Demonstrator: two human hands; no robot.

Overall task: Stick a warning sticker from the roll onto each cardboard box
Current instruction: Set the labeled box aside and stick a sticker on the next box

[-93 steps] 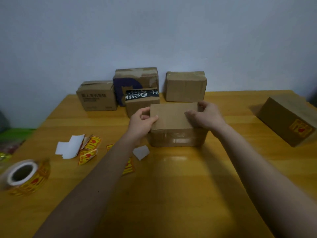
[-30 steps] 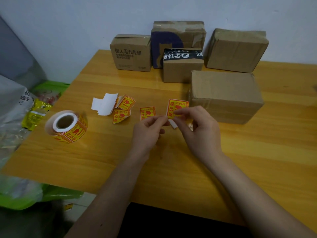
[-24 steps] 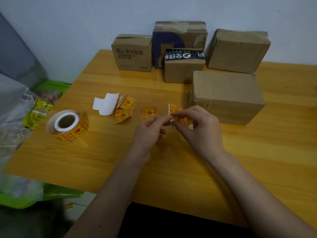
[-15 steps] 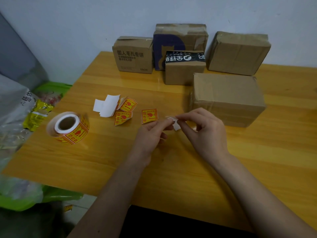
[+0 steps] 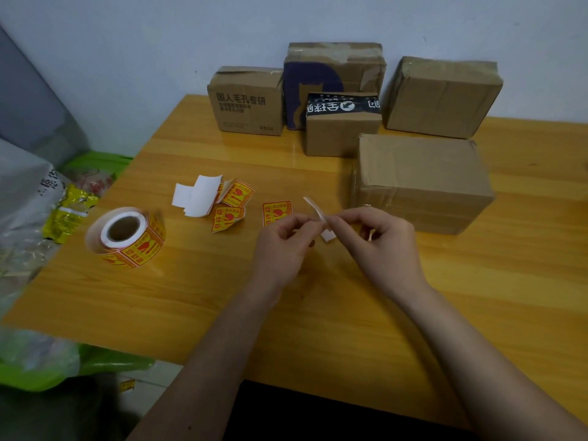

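Fingers (image 5: pixel 334 221) of both hands are pinched on a warning sticker (image 5: pixel 313 207) being peeled from its backing. Adhesive should be kept untouched; the plain cardboard box (image 5: pixel 420 183) lies just beyond the fingers.

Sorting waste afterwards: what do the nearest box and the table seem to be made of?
Nearest box: brown matte cardboard, judging by creased edges, with glossy clear tape across its front. Table: wood or wood-look laminate, showing orange grain lines and a slight sheen; which one, the picture leaves open.
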